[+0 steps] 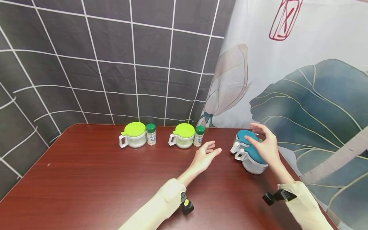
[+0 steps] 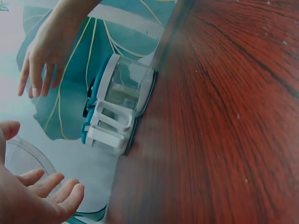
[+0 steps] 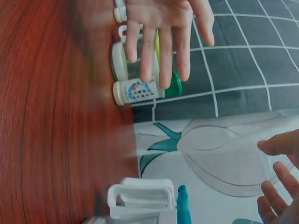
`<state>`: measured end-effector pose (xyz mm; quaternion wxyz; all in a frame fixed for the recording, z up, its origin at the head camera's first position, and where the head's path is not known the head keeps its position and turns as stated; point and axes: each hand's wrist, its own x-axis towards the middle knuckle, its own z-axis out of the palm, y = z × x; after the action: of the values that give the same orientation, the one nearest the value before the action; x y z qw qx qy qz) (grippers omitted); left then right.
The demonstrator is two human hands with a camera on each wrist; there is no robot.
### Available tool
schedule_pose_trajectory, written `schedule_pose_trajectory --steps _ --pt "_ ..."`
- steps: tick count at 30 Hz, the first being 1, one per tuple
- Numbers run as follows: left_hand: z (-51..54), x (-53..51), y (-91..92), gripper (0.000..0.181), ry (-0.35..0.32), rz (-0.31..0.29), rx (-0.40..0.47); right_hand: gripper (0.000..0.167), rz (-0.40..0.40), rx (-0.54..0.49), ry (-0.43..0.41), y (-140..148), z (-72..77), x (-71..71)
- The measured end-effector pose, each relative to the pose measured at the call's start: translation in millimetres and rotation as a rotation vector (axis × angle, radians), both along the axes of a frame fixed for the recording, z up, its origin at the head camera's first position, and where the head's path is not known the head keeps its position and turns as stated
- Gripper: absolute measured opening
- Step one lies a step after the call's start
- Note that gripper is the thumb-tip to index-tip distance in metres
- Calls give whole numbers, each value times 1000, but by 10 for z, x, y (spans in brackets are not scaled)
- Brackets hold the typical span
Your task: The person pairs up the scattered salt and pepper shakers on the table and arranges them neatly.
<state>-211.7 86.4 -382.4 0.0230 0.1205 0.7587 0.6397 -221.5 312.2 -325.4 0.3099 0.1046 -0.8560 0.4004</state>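
A reddish-brown wood-grain tabletop (image 1: 86, 179) against two patterned hangings.
Along the left edge and most of the far edge hangs a dark grey cloth (image 1: 109, 41) with a white grid, its lines wavy near the tabletop's rounded far left corner; behind the far right corner and along the right edge falls a pale cloth (image 1: 330, 28), printed with a pinkish flower bud (image 1: 230, 83), a broad blue-green leaf (image 1: 325, 92) veined in pale yellow, and, higher up, a red outlined mark (image 1: 286, 20); the light is soft.
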Motion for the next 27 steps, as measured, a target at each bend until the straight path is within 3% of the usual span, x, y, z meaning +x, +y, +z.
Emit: schedule_pose_trajectory --steps 11,27 --pt "-14 -15 105 54 -11 -30 -15 48 -55 -16 -5 209 -37 -32" --pt "-47 -34 230 53 -1 -79 -50 53 -217 10 -108 426 -36 -20"
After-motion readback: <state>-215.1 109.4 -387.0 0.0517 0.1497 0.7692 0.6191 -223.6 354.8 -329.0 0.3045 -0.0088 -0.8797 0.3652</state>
